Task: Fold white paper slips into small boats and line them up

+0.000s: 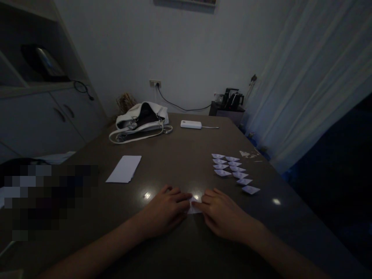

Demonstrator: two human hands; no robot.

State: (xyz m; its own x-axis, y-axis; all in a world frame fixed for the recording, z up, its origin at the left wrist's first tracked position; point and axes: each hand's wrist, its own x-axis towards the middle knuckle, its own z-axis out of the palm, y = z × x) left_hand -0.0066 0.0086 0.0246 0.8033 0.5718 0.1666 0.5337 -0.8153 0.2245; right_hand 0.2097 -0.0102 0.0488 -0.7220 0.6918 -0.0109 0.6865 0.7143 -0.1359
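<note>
A small piece of white paper (pixel 194 209), seemingly folded, lies on the dark table (pixel 174 162) between my hands, mostly covered by fingers. My left hand (pixel 170 209) holds its left side, the fingers closed together and reaching over the paper. From the other side my right hand (pixel 219 212) grips it, with the index finger pressed onto its middle and the other fingers curled. Folded paper boats (pixel 238 169) stand in two slanting columns beyond my right hand. A stack of white paper sheets (pixel 124 169) lies beyond my left forearm.
A white handbag (pixel 142 120) sits at the table's far left, and a white power bank (pixel 191 124) with a short cable lies right of it. Paper scraps (pixel 248 154) lie near the right edge. A kettle (pixel 235 100) stands on a low cabinet behind.
</note>
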